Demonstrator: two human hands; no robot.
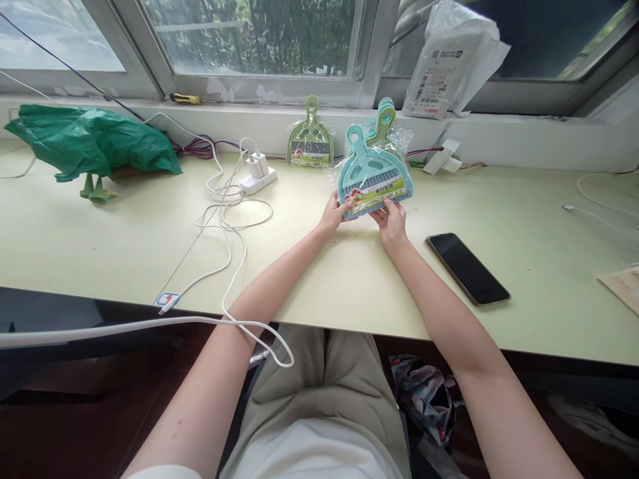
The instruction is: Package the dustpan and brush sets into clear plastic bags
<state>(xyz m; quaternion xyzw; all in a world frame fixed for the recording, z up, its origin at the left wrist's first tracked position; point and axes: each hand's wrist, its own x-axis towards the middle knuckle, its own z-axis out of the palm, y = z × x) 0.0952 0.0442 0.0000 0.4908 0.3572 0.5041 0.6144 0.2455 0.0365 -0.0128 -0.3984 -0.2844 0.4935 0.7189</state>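
Note:
A turquoise mini dustpan and brush set (372, 174), wrapped in clear film with a printed label, is tilted up above the desk between my hands. My left hand (333, 214) grips its lower left corner, thumb on the front. At the bottom edge, right of the middle, my right hand (391, 221) holds it too, with the thumb over the label and fingers beneath. Behind it stand several more sets (385, 123) in green and turquoise, partly hidden. One green dustpan set (310, 136) leans alone against the wall to the left.
A black phone (468, 268) lies right of my right arm. White cables (234, 226) and a power strip (258, 181) spread on the left, one cable crossing my left forearm. A green plastic bag (92, 141), a yellow cutter (185, 98) and a white package (439, 73) are along the back.

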